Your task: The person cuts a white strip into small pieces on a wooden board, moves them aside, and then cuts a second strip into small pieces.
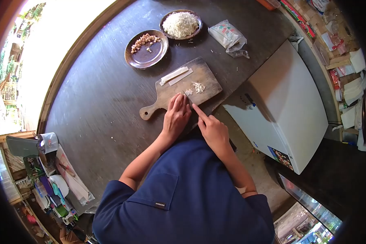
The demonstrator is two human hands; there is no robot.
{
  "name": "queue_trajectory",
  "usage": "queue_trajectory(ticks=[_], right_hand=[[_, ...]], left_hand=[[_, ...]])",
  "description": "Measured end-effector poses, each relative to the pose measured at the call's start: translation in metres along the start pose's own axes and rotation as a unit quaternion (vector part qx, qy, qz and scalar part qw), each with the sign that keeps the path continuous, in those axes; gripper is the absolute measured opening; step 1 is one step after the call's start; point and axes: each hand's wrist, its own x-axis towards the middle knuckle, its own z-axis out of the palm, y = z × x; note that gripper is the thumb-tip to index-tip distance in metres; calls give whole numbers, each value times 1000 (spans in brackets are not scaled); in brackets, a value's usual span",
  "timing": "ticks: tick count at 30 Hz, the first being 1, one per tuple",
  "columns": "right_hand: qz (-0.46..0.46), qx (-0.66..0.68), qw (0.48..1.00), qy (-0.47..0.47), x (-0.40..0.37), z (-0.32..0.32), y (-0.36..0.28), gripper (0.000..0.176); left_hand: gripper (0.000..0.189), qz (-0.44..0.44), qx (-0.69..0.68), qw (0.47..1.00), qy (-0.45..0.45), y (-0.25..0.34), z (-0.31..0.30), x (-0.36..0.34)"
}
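A wooden cutting board (166,90) with a handle lies on the dark table. Pale flat strips (176,76) rest on its far side, and thin shreds (199,87) lie in a small heap near its middle. My left hand (177,112) presses with bent fingers on a pale piece at the board's near edge. In my right hand (212,129) is a knife (187,96), its handle mostly hidden and the index finger stretched along it. The blade is beside my left fingertips.
Beyond the board are a brown plate (146,61) with small brown chunks, a bowl (199,31) heaped with pale shreds, and a plastic packet (227,35). A white fridge or freezer (288,105) stands right of the dark table (97,110). Utensils (57,183) crowd the left corner.
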Motion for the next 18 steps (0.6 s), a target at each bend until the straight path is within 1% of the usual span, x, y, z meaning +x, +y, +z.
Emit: queue_trajectory(ticks=[5, 7, 11, 13, 18], right_hand=[[17, -5, 1000, -17, -9, -1, 4, 57], [-5, -11, 1000, 3, 0, 5, 4, 58], [-13, -5, 1000, 14, 7, 8, 0, 59], [1, -6, 1000, -8, -3, 0, 0, 59], [11, -3, 1000, -14, -12, -5, 2, 60]], left_hand=[[40, -2, 3, 1000, -6, 0, 2, -1], [40, -1, 6, 1000, -9, -1, 2, -2], [43, 4, 7, 1000, -12, -1, 1, -3], [43, 4, 2, 1000, -9, -3, 1, -2], [45, -3, 8, 1000, -29, -1, 0, -4]])
